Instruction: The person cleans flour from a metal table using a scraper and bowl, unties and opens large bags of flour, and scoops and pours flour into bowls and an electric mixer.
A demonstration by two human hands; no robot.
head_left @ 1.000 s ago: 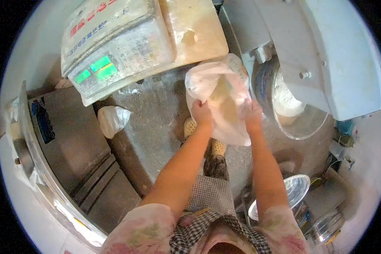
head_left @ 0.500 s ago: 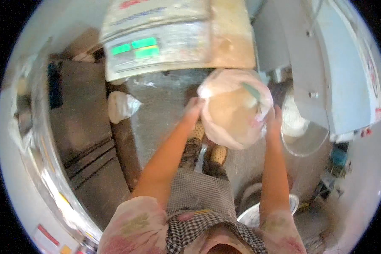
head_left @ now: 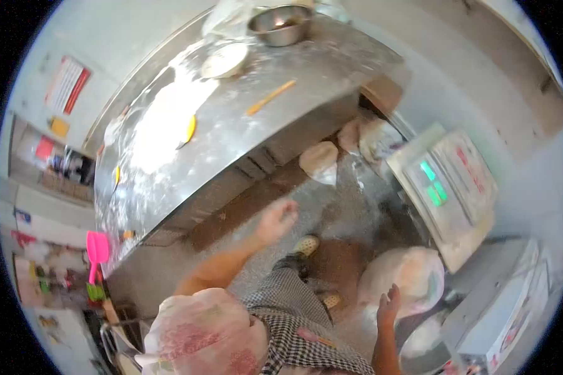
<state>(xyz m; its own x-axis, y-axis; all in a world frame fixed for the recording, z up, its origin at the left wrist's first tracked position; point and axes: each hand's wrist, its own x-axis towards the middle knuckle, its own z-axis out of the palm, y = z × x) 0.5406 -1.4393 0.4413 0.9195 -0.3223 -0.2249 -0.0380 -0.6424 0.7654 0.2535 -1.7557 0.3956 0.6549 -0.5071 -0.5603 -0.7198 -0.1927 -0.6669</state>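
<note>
My left hand (head_left: 278, 220) is in the air over the floor, left of my shoes, its fingers curled in and nothing showing in them. My right hand (head_left: 388, 305) is raised beside a large whitish bag (head_left: 381, 284), with its fingers apart; whether it touches the bag is unclear. The bag's top is open, showing pale tan contents and a greenish thing inside. Just beyond the bag stands a scale (head_left: 441, 194) with green lit digits. A metal bowl with white powder (head_left: 422, 344) is below the bag, near my right forearm.
A floured steel table (head_left: 231, 137) fills the upper left. On it are a rolling pin (head_left: 271, 98), a steel bowl (head_left: 280, 28), a pale bowl (head_left: 225, 60) and a yellow-edged scraper (head_left: 189, 129). A pink scoop (head_left: 98, 249) is at its near end. Another bag (head_left: 319, 161) sits by the table's base.
My view has swung left toward the table. My left hand has let go of the bag and moved away from it. The right hand's fingers have come apart.
</note>
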